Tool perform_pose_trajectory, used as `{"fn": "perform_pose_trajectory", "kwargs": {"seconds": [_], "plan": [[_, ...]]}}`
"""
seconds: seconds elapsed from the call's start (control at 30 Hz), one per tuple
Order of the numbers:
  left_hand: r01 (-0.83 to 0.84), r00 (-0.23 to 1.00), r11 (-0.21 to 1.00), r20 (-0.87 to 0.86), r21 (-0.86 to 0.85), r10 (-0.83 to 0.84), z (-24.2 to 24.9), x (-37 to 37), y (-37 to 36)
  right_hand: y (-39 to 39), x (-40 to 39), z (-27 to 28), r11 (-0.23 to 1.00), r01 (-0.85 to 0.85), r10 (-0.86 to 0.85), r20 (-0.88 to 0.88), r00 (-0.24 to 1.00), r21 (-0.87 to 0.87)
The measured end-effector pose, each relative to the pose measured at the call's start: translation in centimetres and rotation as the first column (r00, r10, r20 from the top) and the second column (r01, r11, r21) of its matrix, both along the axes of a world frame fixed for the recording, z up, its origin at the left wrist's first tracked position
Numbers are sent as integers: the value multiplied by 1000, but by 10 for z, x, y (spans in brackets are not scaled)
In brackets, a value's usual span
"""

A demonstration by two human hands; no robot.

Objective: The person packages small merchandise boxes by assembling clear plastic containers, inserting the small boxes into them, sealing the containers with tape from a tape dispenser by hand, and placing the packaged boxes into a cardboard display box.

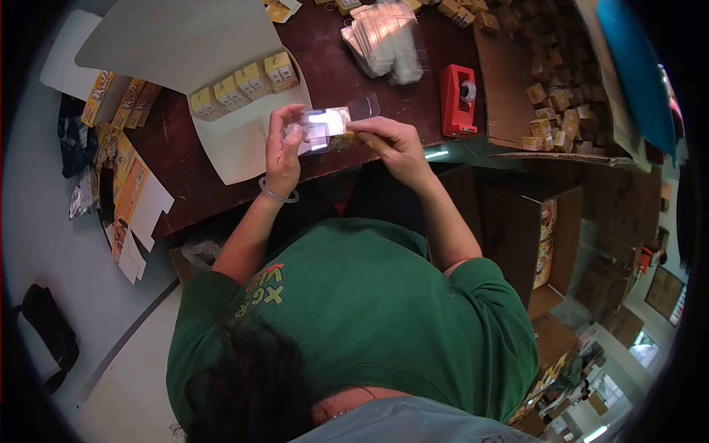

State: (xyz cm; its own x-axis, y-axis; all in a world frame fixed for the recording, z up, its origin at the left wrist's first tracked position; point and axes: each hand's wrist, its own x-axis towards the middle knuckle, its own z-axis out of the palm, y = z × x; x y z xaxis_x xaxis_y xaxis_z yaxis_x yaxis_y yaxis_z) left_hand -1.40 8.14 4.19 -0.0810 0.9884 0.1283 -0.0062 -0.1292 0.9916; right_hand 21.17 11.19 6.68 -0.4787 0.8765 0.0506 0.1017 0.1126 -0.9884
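Note:
A clear plastic box point(316, 134), shiny with glare, is held over the table's front edge between my two hands. My left hand point(283, 151) grips its left end, thumb in front and fingers behind. At the other end, the fingers of my right hand point(395, 148) pinch together where a small yellow box point(341, 140) shows, partly hidden by the fingertips and the glare. A clear flap sticks up behind the right fingertips. Just beyond my left hand, several small yellow boxes point(251, 81) stand in a row on a white card tray point(233, 151).
Flat clear plastic boxes point(384, 40) lie stacked at the back of the dark red table point(317, 55). A red tape dispenser point(459, 103) stands to the right, beside a large carton point(509, 111) full of small yellow boxes. Printed yellow cartons point(129, 173) lean at the left.

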Motion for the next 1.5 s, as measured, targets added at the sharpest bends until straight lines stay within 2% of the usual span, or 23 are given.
{"fn": "perform_pose_trajectory", "kwargs": {"seconds": [0.03, 0.13, 0.17, 0.23, 0.37, 0.43, 0.5, 0.53, 0.6, 0.63, 0.67, 0.7, 0.73, 0.83, 0.9, 1.0, 1.1, 1.2, 1.3, 1.33, 1.43, 1.47, 1.5], "plan": [[15, 998, 999, 61, -36, -13, 1, -2, 1, -3, 0, 18, 971, -39, -13, -218, 976, -235], [133, 973, 990, 195, -38, -124, 2, 2, 2, -6, 6, 20, 860, -292, 142, -353, 925, -419], [192, 956, 981, 232, -25, -181, 1, 9, 0, -9, 5, 21, 912, -285, 244, -170, 955, -295], [238, 922, 971, 320, -27, -217, 2, 22, -8, -18, -5, 35, 928, -246, 224, -107, 969, -279], [332, 788, 934, 583, -130, -199, 10, 30, -8, 1, 6, 24, 889, -371, 320, -216, 923, -269], [611, 667, 738, 688, -286, -286, 11, 19, -5, 19, 22, 31, 843, -502, 496, -78, 865, -192], [941, 316, 317, 641, -118, -700, 3, 13, 6, 33, 22, 36, 729, -662, 656, -98, 748, -173], [900, 408, 406, 623, -155, -667, 0, 17, 9, 39, 19, 40, 681, -707, 691, -151, 707, -192], [786, 584, 579, 569, -217, -579, -3, 32, 14, 64, 24, 51, 822, -548, 556, 11, 831, -156], [532, 824, 826, 339, -189, -453, -27, 46, 16, 77, 25, 53, 933, -332, 339, 29, 940, -138], [325, 945, 930, 83, -172, -315, -34, 56, 20, 100, 28, 51, 976, -191, 196, 44, 980, -101], [108, 979, 990, -165, -94, -123, -39, 64, 22, 134, 39, 35, 998, -60, 54, 229, 972, 19], [89, 955, 995, -282, -37, -96, -45, 70, 24, 165, 48, 23, 977, 27, -88, 279, 956, 212], [46, 947, 999, -320, 7, -41, -74, 81, 27, 253, 69, 7, 949, 221, -310, 546, 779, 224], [62, 935, 998, -349, -6, -60, -78, 80, 30, 317, 80, -29, 907, 245, -402, 532, 745, 343], [74, 947, 995, -309, -73, -93, -72, 81, 31, 363, 55, -29, 940, 182, -329, 620, 712, 289], [72, 933, 996, -350, -61, -89, -67, 81, 33, 378, 5, -30, 979, -72, -85, 697, 712, 192], [90, 937, 993, -331, -81, -112, -68, 80, 32, 365, -44, -34, 972, -175, -33, 834, 551, 154], [108, 933, 992, -338, -70, -125, -70, 78, 34, 367, -66, -37, 946, -313, 172, 945, 279, -80], [112, 933, 991, -337, -67, -129, -70, 77, 34, 360, -69, -36, 950, -312, 95, 958, 269, -7], [118, 934, 990, -332, -71, -135, -70, 77, 30, 347, -65, -21, 972, -235, 81, 888, 452, 31], [116, 935, 991, -329, -66, -131, -70, 77, 32, 327, -57, -14, 976, -135, -33, 730, 682, 170], [116, 934, 991, -334, -66, -131, -69, 78, 33, 309, -55, -8, 977, -105, -38, 634, 772, 187]]}}
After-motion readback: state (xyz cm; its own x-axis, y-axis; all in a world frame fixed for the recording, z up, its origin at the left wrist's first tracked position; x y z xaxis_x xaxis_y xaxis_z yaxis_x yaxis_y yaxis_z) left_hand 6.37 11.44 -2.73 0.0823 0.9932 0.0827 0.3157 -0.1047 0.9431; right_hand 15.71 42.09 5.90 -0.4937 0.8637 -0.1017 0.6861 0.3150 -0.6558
